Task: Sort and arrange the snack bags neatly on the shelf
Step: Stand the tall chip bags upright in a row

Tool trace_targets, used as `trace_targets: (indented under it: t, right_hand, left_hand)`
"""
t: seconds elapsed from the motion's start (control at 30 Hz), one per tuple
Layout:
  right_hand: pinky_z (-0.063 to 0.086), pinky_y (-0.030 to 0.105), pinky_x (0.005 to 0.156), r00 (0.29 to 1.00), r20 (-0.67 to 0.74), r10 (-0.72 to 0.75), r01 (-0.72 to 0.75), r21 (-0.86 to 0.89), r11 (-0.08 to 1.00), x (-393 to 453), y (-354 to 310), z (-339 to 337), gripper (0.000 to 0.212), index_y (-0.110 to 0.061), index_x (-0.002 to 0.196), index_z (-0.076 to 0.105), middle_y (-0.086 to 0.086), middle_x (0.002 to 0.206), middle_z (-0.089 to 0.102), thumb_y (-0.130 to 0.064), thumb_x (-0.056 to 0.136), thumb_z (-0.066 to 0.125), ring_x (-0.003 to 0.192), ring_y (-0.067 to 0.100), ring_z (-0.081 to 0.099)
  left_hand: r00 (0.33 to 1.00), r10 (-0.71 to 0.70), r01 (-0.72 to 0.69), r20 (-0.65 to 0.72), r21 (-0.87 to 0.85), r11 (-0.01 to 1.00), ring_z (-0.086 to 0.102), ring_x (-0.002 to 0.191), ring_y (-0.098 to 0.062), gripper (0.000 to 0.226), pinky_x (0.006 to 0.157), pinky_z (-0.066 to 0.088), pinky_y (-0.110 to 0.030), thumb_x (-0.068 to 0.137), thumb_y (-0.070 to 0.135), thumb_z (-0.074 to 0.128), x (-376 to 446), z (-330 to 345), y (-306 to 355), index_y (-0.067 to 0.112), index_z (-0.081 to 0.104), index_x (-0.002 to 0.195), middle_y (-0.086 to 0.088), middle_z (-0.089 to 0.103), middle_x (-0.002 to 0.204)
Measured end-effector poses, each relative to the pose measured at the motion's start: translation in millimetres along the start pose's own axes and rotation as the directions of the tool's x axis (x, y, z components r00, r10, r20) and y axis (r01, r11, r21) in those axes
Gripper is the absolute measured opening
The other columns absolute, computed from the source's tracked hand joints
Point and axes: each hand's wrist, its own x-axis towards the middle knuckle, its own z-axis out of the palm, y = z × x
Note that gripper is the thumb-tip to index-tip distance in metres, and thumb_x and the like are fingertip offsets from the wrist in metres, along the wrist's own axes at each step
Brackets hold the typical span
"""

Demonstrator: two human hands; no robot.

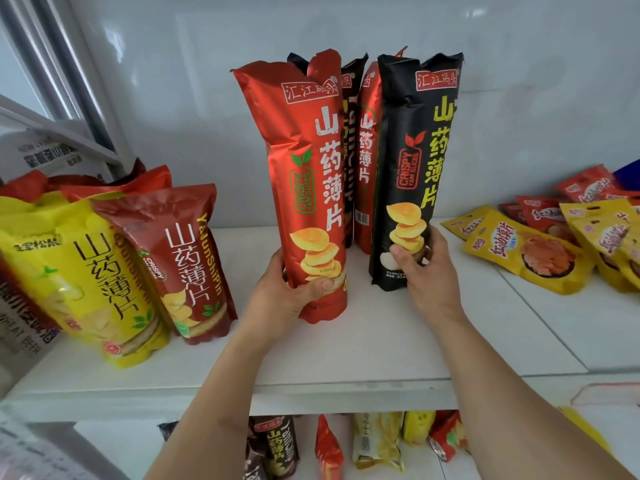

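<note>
White shelving ran across a pale, glossy wall, and the person stood reaching onto the upper shelf (pixel 346 358) with both bare arms. Their left hand (pixel 287 292) was wrapped around the foot of a tall red bag (pixel 304 188) of yam crisps, thumb pressed flat across its front and the other fingers curled out of sight behind it, the bag standing upright on the shelf. Their right hand (pixel 420 261) gripped the lower part of a tall black bag (pixel 415 168) the same way, thumb on the front over the printed crisps, fingers hooked round its far edge. Between and just behind the two sets of fingers stood two more tall bags (pixel 360 150), one dark and one red, close against the wall. Well out beyond the left hand's knuckles leaned shorter yellow and red pouches (pixel 114 258). Out past the right hand lay a loose scatter of flat yellow and red packets (pixel 540 247). Below the wrists, more bags (pixel 346 445) showed on the lower shelf.
</note>
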Motion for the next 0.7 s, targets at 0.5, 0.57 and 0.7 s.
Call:
trace_targets:
  t: [0.5,0.57,0.7]
  right_hand:
    - [0.042,0.034,0.105,0.999,0.049,0.000,0.001,-0.014,1.000,-39,-13,-20,0.084,-0.025,0.150,0.032,-0.004,0.149,0.040,-0.049,0.080,0.073,0.133,0.012,0.043]
    - [0.036,0.036,0.111,0.997,0.079,0.008,-0.009,0.009,1.000,-37,-15,-27,0.091,-0.024,0.152,0.027,-0.003,0.155,0.034,-0.060,0.078,0.067,0.139,0.012,0.036]
    - [0.033,0.033,0.112,0.974,0.225,0.016,-0.025,0.039,0.999,-28,-16,-41,0.092,-0.027,0.154,0.024,-0.005,0.158,0.031,-0.061,0.078,0.061,0.143,0.011,0.032]
  left_hand:
    - [0.960,0.098,-0.052,-0.264,0.177,0.983,0.051,0.128,-0.014,0.093,0.103,0.049,-0.042,0.076,0.046,0.081,-38,8,4,0.028,0.030,0.152,0.011,0.050,0.136]
    - [0.807,0.404,-0.183,-0.432,0.468,0.865,0.042,0.136,-0.017,0.084,0.107,0.045,-0.044,0.084,0.051,0.073,-53,31,6,0.020,0.033,0.151,0.002,0.042,0.146]
    - [0.495,0.755,-0.377,-0.431,0.676,0.633,0.034,0.141,-0.026,0.070,0.111,0.039,-0.045,0.090,0.050,0.062,-66,72,11,0.014,0.036,0.145,-0.005,0.031,0.152]
